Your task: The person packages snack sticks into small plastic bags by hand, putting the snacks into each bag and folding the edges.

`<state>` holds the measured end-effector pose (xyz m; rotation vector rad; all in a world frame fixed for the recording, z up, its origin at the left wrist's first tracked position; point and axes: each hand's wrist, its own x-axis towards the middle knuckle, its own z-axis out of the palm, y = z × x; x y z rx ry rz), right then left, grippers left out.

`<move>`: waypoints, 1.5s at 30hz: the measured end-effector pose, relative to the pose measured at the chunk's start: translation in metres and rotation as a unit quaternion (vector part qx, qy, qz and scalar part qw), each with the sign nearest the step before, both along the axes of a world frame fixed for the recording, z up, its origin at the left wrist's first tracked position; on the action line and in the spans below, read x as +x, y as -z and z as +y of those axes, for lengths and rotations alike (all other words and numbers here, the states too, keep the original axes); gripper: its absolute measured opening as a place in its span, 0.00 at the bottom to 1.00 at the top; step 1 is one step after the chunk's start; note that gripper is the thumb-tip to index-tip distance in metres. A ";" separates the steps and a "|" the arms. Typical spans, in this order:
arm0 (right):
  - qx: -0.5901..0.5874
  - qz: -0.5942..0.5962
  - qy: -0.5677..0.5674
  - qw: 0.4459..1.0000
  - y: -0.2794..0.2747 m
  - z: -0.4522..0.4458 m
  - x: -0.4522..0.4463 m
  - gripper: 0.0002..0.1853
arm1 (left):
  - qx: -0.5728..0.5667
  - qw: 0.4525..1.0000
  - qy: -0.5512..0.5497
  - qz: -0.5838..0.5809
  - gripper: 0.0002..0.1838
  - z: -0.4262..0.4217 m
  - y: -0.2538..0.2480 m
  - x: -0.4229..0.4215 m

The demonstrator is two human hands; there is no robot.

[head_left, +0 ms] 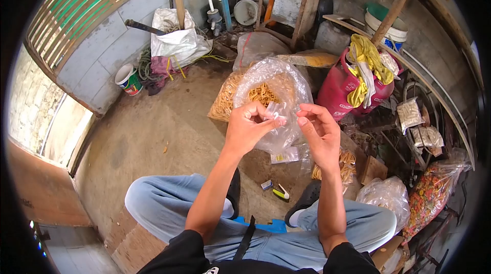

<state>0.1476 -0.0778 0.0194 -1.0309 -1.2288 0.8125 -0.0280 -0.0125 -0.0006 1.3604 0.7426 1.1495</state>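
Observation:
My left hand (254, 127) is closed, its thumb and fingers pinching a small clear plastic bag (276, 110). To its right, my right hand (321, 133) has its fingers curved and a gap between thumb and forefinger; nothing shows in it. Beyond both hands stands a large open clear bag (302, 82) with brown stick-shaped snacks (262, 93) inside. A pack of plastic bags (285, 155) lies below the hands. On the floor between my feet are a green stapler (281, 192) and a small box (266, 185).
Filled snack packets (348, 167) lie on the right, near a clear bag (386, 197) and a bag of colourful pieces (434, 195). A red drum (335, 87) with yellow cloth (365, 59) stands behind. White sack (176, 44) and paint bucket (129, 80) are at the back left.

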 end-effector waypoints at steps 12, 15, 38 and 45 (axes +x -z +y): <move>0.163 -0.275 0.047 0.946 -0.039 -0.022 -0.001 0.19 | 0.221 0.972 0.022 0.081 0.19 -0.009 -0.029 -0.005; 0.153 -0.307 0.051 0.938 -0.044 -0.024 -0.005 0.17 | 0.231 0.967 0.024 0.107 0.19 -0.009 -0.027 -0.005; -0.007 -0.056 -0.086 0.995 -0.016 -0.014 0.014 0.19 | 0.021 0.998 0.065 0.009 0.10 -0.002 -0.019 -0.009; -0.097 0.033 -0.132 0.986 -0.021 -0.012 0.006 0.21 | 0.098 0.976 -0.135 0.143 0.18 -0.002 -0.012 0.002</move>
